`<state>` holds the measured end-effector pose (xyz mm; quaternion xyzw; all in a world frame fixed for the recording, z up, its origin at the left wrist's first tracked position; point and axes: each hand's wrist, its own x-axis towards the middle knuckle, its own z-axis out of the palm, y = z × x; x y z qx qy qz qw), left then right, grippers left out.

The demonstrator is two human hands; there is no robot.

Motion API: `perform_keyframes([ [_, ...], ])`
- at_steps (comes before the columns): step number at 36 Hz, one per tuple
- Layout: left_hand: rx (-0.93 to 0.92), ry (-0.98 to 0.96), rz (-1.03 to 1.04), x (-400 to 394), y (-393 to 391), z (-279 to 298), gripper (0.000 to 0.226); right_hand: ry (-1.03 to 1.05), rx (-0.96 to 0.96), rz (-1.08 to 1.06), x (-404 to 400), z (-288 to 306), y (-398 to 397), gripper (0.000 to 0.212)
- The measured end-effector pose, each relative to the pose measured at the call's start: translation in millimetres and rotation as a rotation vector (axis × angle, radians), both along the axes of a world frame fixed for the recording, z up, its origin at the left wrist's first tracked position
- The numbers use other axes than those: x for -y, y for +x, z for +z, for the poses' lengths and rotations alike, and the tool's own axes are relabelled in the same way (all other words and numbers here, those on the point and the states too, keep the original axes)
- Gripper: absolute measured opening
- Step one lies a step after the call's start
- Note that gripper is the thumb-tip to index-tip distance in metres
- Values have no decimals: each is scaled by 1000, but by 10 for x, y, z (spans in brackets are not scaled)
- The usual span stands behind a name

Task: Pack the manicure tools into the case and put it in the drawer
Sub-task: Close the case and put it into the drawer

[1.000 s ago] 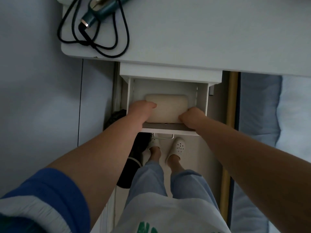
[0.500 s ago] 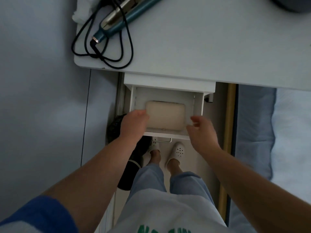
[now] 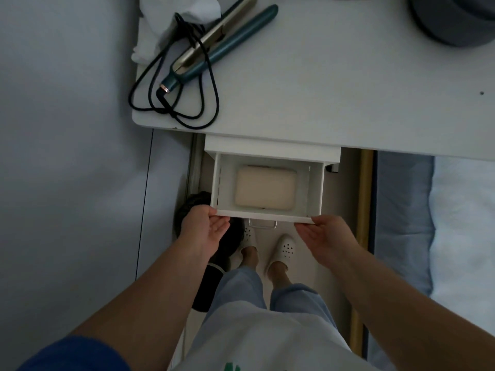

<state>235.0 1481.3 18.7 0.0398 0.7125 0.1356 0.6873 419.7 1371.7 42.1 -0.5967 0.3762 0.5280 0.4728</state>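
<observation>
The cream manicure case [image 3: 265, 188] lies shut and flat inside the open white drawer [image 3: 315, 188] under the desk. My left hand [image 3: 204, 229] is at the drawer's front left corner, palm turned inward, fingers straight against the front panel. My right hand [image 3: 322, 234] is at the front right corner in the same way, fingers straight along the front edge. Neither hand touches the case. A metal handle [image 3: 262, 224] shows below the drawer front between my hands.
On the white desk [image 3: 321, 84] lie a teal hair straightener [image 3: 217, 46] with a looped black cord [image 3: 187, 103], a crumpled white cloth [image 3: 171, 20] and a dark round object [image 3: 452, 17] at the top right. A bed [image 3: 460, 223] stands right; dark shoes [image 3: 211, 263] lie on the floor left.
Both hands have let go of the case and drawn back out of the drawer to its front corners. The case stays inside the drawer.
</observation>
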Motion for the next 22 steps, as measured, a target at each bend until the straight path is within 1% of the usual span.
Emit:
perform_keyframes([
  [3,33,15,25,-168,123,33,18,25,13,6,-164,14,100,24],
  [6,80,24,62,-343,230,56,22,59,10,-18,-329,24,181,31],
  [10,138,25,92,-495,332,102,21,90,17,-33,-496,18,277,40],
  [12,153,32,99,-550,374,121,27,110,20,-45,-548,0,322,40],
  [14,174,35,110,-594,400,126,40,123,26,-51,-592,-10,353,42],
  [16,194,38,114,-635,419,130,47,130,37,-50,-630,-28,381,44],
  [18,207,50,110,-676,440,138,49,142,48,-48,-670,-37,401,41],
  [20,213,65,103,-719,469,140,49,148,66,-38,-713,-51,417,33],
  [22,227,78,107,-762,499,137,38,152,91,-24,-753,-64,436,25],
])
